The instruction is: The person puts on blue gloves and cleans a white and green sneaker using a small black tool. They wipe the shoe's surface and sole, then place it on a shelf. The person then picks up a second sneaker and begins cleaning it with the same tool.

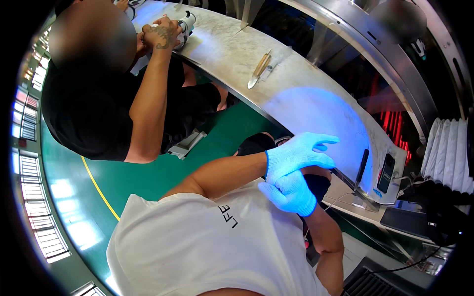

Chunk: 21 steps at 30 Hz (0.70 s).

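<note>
- A glove seems to be being settled or smoothed: the left hand point(302, 156), in a knitted fabric glove lit bright blue, is met at its heel and palm by the right hand point(292, 197), gloved alike.
- For any next move toward the tabletop, the hands would need to be parted and the fingers freed; this is a judgement only.
- Both gloves are worn, one on each hand, and are touching each other between the white short-sleeved shirt point(212, 241) and the table's front edge.
- The left hand is held with its fingers extended and partly spread, with nothing seen in it.
- The right hand is pressed against the left; whether fabric is pinched by its fingers cannot be told.
- Beyond the hands, a round patch of blue light point(321, 111) is cast on the pale mottled worktable point(222, 42).
- To their right, a slim black bar point(363, 166) and a black rectangular phone-like device point(385, 173) are seen near the table's end.
- Well apart, toward the co-worker, a wooden-handled tool with a pale blade point(259, 70) is left lying.
</note>
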Each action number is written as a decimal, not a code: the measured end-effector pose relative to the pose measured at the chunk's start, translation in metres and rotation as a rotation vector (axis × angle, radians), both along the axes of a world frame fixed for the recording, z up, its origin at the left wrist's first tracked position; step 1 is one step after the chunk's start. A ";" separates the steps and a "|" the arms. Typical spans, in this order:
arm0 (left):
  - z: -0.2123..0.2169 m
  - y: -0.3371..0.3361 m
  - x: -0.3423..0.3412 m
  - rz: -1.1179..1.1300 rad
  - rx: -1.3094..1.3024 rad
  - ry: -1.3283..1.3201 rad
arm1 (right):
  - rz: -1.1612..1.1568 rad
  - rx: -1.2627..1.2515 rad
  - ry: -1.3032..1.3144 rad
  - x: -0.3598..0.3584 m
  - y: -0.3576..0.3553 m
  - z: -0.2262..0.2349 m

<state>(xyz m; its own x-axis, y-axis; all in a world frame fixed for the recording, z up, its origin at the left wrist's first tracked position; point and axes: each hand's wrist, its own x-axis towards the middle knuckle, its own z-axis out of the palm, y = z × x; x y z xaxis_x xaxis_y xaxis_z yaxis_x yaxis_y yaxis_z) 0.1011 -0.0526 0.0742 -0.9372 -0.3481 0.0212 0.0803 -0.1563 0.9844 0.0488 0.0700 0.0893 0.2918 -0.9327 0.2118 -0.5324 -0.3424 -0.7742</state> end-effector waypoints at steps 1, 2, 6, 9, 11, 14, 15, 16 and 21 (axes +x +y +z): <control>0.003 -0.002 0.003 0.074 -0.035 -0.050 | -0.012 -0.003 -0.044 0.003 -0.002 0.002; -0.002 -0.005 0.007 0.112 -0.040 -0.057 | -0.027 -0.007 -0.087 0.006 -0.003 0.003; -0.038 -0.023 0.018 0.242 0.101 0.019 | -0.282 0.192 -0.277 0.028 0.002 -0.021; -0.025 -0.040 0.044 0.174 0.238 -0.057 | -0.596 0.187 -0.312 0.011 0.014 -0.022; -0.058 -0.022 0.052 0.116 0.357 0.091 | -0.615 0.042 -0.226 -0.016 0.021 -0.027; -0.041 0.009 0.047 -0.046 0.123 0.173 | -0.511 -0.082 0.144 -0.028 0.024 -0.026; -0.033 0.017 0.048 -0.050 0.095 0.143 | -0.510 -0.078 0.294 -0.027 0.026 -0.026; -0.026 0.025 0.050 -0.055 0.073 0.114 | -0.564 -0.107 0.386 -0.019 0.029 -0.024; 0.000 0.028 0.062 -0.152 -0.235 0.218 | -0.414 -0.132 0.324 -0.038 0.050 -0.016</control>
<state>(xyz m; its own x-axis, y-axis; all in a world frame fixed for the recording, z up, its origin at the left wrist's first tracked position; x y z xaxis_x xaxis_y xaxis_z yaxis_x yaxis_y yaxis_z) 0.1631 -0.0245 0.0738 -0.9426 -0.1669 0.2892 0.2856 0.0458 0.9572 0.0108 0.1198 0.0732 -0.0251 -0.9551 0.2952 -0.8475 -0.1363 -0.5130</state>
